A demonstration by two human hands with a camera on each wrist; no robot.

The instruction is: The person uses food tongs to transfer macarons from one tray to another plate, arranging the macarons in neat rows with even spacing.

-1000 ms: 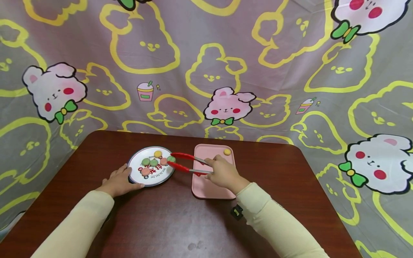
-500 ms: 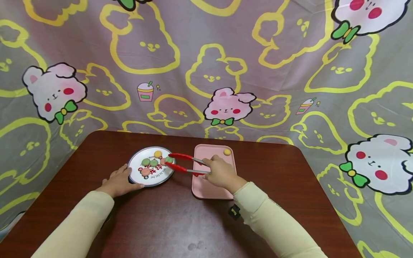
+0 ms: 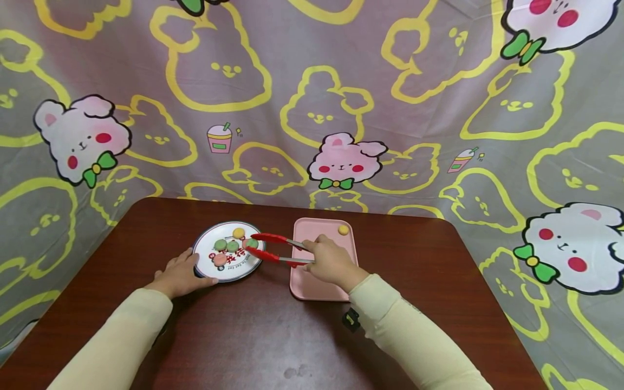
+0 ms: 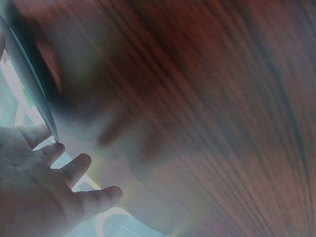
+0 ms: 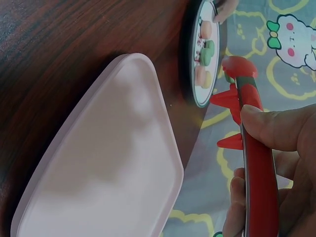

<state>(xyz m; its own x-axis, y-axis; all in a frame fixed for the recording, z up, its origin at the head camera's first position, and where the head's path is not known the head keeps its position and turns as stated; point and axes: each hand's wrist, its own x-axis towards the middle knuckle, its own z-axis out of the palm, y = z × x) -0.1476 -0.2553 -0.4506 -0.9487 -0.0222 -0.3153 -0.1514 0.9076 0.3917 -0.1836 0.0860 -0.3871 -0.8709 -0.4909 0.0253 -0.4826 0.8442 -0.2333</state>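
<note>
My right hand (image 3: 333,261) grips red-and-metal tongs (image 3: 265,254), seen close in the right wrist view. Between the tong tips sits a green macaron (image 3: 252,244), at the right side of a round white plate (image 3: 207,235); whether it touches the plate I cannot tell. The plate also bears two green macarons (image 3: 233,246), a yellow one (image 3: 238,233) and pink ones (image 3: 220,259). At the plate's left and near rim rests my left hand (image 3: 179,275), its fingers spread and touching the edge (image 4: 37,79) in the left wrist view.
A pink rectangular tray (image 3: 319,286) lies right of the plate, under my right hand and the tongs. One yellow macaron (image 3: 343,230) sits in its far right corner. Behind the brown table (image 3: 229,336) hangs a cartoon-printed cloth (image 3: 273,124).
My right hand has moved slightly left, carrying the tongs and the green macaron further over the plate. The left hand and the plate have stayed put.
</note>
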